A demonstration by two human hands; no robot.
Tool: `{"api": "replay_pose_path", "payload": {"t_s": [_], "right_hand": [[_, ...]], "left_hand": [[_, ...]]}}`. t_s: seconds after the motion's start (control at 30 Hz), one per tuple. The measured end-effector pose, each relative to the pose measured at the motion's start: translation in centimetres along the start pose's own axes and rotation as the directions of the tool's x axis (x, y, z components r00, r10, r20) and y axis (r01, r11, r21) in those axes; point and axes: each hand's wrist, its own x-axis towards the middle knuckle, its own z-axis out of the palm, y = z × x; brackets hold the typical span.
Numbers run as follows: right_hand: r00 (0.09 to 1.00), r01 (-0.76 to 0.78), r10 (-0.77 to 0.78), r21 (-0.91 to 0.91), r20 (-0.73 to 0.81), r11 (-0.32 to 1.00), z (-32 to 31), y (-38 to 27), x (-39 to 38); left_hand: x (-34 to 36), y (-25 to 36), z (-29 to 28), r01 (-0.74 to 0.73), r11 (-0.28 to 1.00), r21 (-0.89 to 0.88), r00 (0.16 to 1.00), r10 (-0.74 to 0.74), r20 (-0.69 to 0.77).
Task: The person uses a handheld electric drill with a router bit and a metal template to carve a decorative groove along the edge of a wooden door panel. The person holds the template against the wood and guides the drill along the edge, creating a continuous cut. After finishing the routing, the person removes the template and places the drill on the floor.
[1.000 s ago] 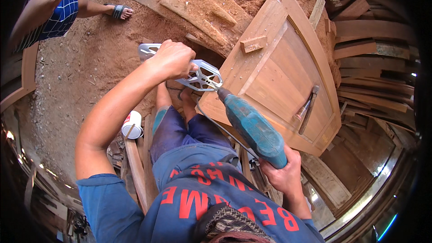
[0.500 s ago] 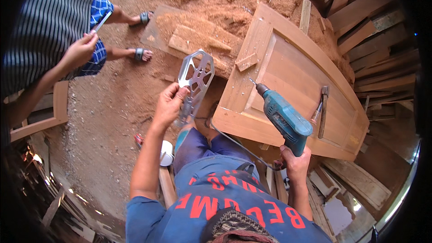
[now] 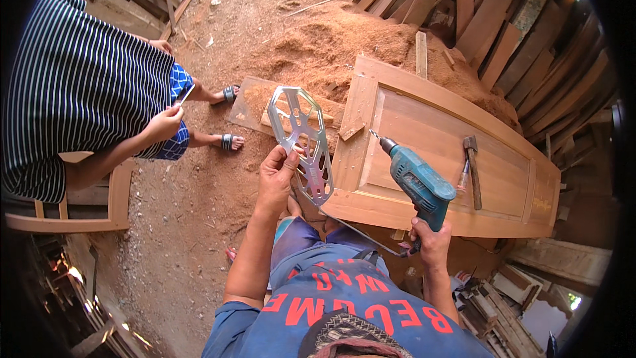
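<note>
My left hand (image 3: 275,178) is closed on the edge of a long, silvery metal plate (image 3: 297,126) with cut-outs, holding it raised and tilted over the ground. In my right hand (image 3: 432,237) is the grip of a teal power drill (image 3: 417,178). The drill's bit points up and left, over a panelled wooden door (image 3: 437,136); whether it touches the door I cannot tell. A small wood offcut (image 3: 352,128) lies at the door's left end, near the plate. Farther right on the door rests a hammer (image 3: 473,176) with a wooden handle.
A co-worker in a striped top (image 3: 99,86) stands at the left, holding a small thin item. Sawdust (image 3: 318,46) is heaped behind the door. Stacked planks (image 3: 493,20) line the right, and a wooden frame (image 3: 119,192) lies at left. The drill's cord (image 3: 358,231) runs past my legs.
The metal plate in my left hand has moved right and turned, its lower end swinging toward the door. The drill stays in my right hand. The whole view has shifted.
</note>
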Motion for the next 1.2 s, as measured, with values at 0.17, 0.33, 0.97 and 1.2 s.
{"api": "replay_pose_path", "payload": {"t_s": [0.17,0.33,0.97,1.2], "right_hand": [[0.999,0.025,-0.023,0.057,-0.033,0.998,0.4,0.2,-1.3],[0.991,0.025,-0.030,-0.041,-0.132,0.999,1.6,-0.6,-3.0],[0.993,-0.097,0.075,-0.246,-0.095,0.964,2.6,1.5,-2.6],[0.986,-0.162,0.157,-0.120,-0.054,0.979,-2.3,4.0,1.0]], "left_hand": [[2.2,0.4,0.9,0.057,0.993,0.105,0.998,-0.056,-0.009],[10.3,-3.6,-0.7,-0.092,0.635,0.767,0.974,-0.101,0.201],[16.3,-13.8,3.4,-0.732,0.011,0.681,0.599,-0.466,0.652],[13.6,-17.6,4.8,-0.734,-0.007,0.679,0.665,-0.211,0.716]]}}
